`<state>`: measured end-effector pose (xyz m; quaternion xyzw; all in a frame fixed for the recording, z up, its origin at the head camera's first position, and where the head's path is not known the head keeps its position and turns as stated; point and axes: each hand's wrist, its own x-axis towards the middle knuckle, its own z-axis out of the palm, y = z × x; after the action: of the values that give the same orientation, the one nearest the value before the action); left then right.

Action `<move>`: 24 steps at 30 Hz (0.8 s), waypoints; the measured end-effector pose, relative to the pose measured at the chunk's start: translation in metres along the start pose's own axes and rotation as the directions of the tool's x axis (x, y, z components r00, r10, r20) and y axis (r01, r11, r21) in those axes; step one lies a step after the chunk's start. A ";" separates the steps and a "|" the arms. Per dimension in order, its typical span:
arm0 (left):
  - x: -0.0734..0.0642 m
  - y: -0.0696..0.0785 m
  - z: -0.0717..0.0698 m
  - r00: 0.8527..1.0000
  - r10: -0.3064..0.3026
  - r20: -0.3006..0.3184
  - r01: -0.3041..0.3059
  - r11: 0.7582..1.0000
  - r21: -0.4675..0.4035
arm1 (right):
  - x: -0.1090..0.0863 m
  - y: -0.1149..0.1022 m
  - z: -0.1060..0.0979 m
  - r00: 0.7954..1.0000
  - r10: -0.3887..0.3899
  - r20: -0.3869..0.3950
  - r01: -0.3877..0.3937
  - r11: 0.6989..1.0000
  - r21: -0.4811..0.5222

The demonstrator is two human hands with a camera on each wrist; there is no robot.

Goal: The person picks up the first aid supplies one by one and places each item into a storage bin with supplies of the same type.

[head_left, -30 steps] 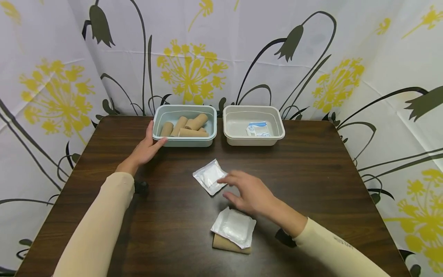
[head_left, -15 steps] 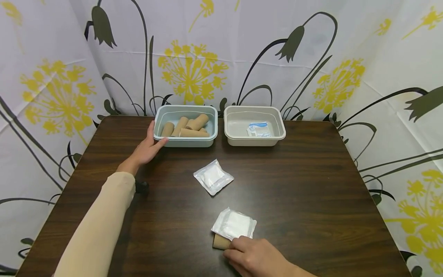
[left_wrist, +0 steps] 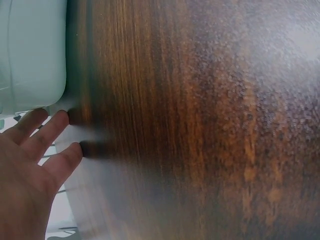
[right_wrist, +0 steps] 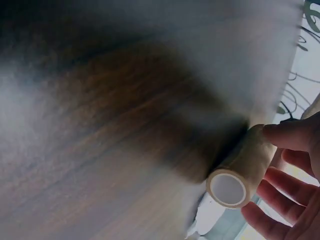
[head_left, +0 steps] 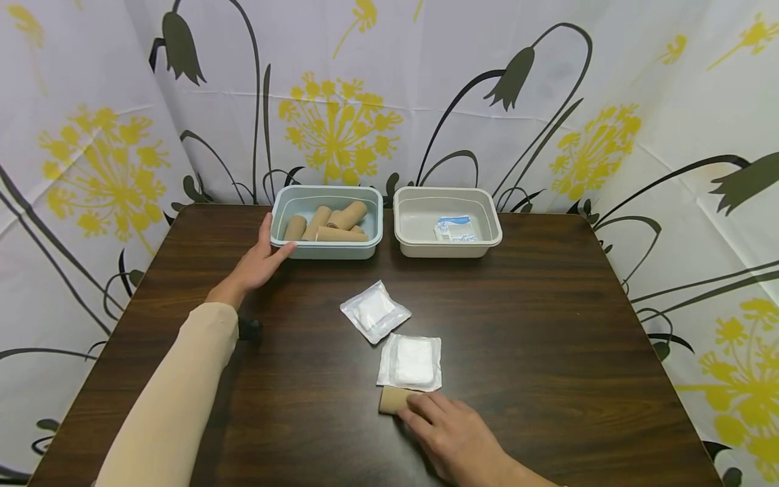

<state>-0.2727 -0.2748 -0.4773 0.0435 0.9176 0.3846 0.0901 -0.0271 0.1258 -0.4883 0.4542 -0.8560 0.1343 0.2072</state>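
At the back of the desk [head_left: 548,338], before a curtain [head_left: 426,40], the left tub [head_left: 326,252] holds several tubes [head_left: 341,234] and the right tub [head_left: 448,251] a small packet [head_left: 456,229]. Nearer lies one sachet [head_left: 374,312], then a second sachet [head_left: 415,362], slightly right, with a loose tube [head_left: 393,400] before that.

A flower-printed curtain [head_left: 438,88] behind a dark table [head_left: 566,338].

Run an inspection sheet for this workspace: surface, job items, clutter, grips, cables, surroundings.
Surface: dark wood-grain table; glare in the left wrist view.
Job's things: cardboard tube; two white packets beyond it; blue tub holding more tubes; off-white tub holding a blue-and-white packet.
Clutter: nothing seen beyond these.
Grips: right grip holds the cardboard tube; left grip touches the blue tub's left end.
Cables: nothing seen.
Surroundings: flower-print curtain behind and at both sides.
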 end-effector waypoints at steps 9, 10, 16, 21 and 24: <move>-0.001 0.000 -0.001 1.000 0.008 -0.007 -0.008 1.000 0.007 | 0.001 0.013 0.008 0.995 0.063 0.075 -0.063 0.998 -0.006; -0.001 0.000 -0.001 1.000 0.009 -0.008 -0.008 1.000 0.008 | 0.001 0.014 0.009 0.994 0.069 0.083 -0.069 0.998 -0.010; 0.001 0.001 -0.001 1.000 0.007 -0.007 -0.007 1.000 0.013 | 0.000 0.021 0.012 0.990 0.105 0.098 -0.104 0.994 -0.013; 0.001 0.000 -0.001 1.000 0.007 -0.004 -0.007 1.000 0.010 | 0.000 0.024 0.012 0.991 0.100 0.084 -0.101 0.995 0.011; 0.001 -0.001 0.000 1.000 0.002 -0.001 -0.002 1.000 0.012 | 0.000 0.025 0.011 0.993 0.091 0.072 -0.094 0.995 0.032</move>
<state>-0.2739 -0.2756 -0.4777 0.0446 0.9199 0.3794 0.0888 -0.0499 0.1351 -0.4989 0.4222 -0.8803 0.1430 0.1625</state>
